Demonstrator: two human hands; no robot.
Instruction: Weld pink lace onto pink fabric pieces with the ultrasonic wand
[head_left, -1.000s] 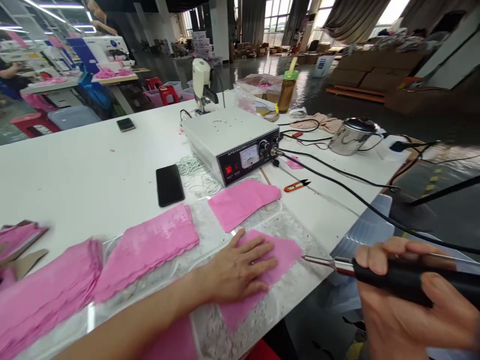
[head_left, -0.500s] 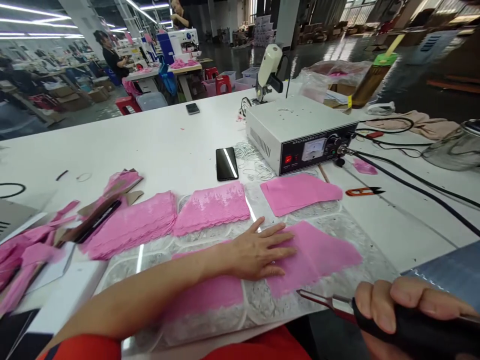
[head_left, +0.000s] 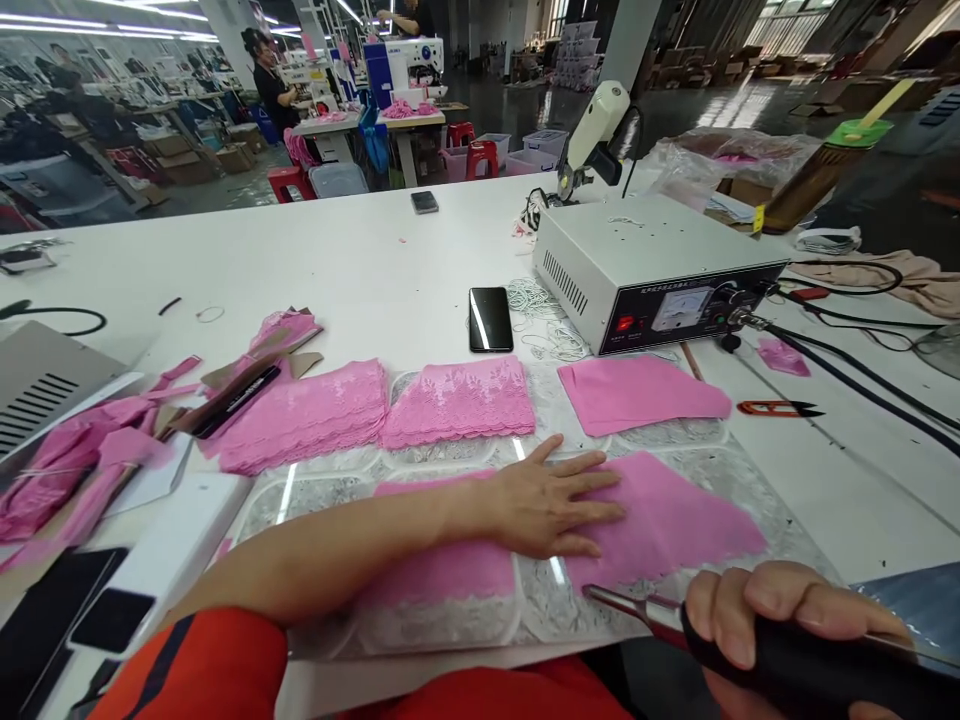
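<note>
My left hand [head_left: 559,498] lies flat, fingers spread, on a sheer pink fabric piece [head_left: 675,515]. In my right hand [head_left: 795,630] is a black-handled tool [head_left: 825,665] with a slim metal tip. Its tip is at the lower left corner of that fabric piece; whether it touches cannot be made out. Under my left forearm lies another pink fabric piece [head_left: 450,575], partly hidden. Both pieces rest on a clear template sheet [head_left: 540,600] with rounded outlines. Behind them are pink lace pieces [head_left: 461,400], a lace stack [head_left: 315,415] and smooth pink pieces [head_left: 641,392].
A grey control box [head_left: 660,260] with a meter and cables stands at the back right. Near it are a black phone [head_left: 490,320] and orange thread snips [head_left: 780,409]. Pink scraps [head_left: 82,480] and a white box [head_left: 180,530] lie left. Other people work at sewing machines beyond.
The view has turned left, so the table's things appear further right. The tool's tip has moved left along the fabric's lower edge to its corner. My left hand stays flat on the fabric.
</note>
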